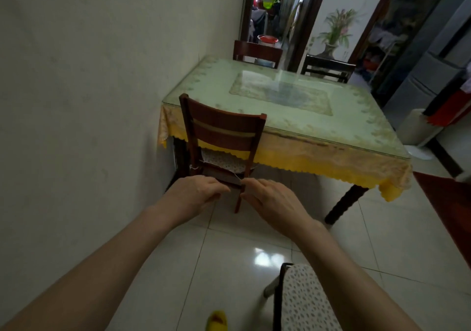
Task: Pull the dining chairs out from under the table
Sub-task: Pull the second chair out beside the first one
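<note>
A brown wooden dining chair [221,129] stands tucked under the near left side of the table [318,152], which has a yellow cloth under a glass top. Its spotted seat cushion [221,162] is partly under the cloth's fringe. My left hand [196,194] curls over the rear edge of the seat. My right hand [271,198] closes its thumb and fingers around the chair's right rear leg, just below the seat. Two more chairs stand at the table's far end, a brown one [257,51] and a dark one [327,68].
The table's left side is against a white wall [89,88]. A chair with a spotted cushion [305,300] stands on the tiled floor at my lower right. A yellow slipper [216,319] lies at the bottom edge. A white bin [416,126] stands at the right, beyond the table.
</note>
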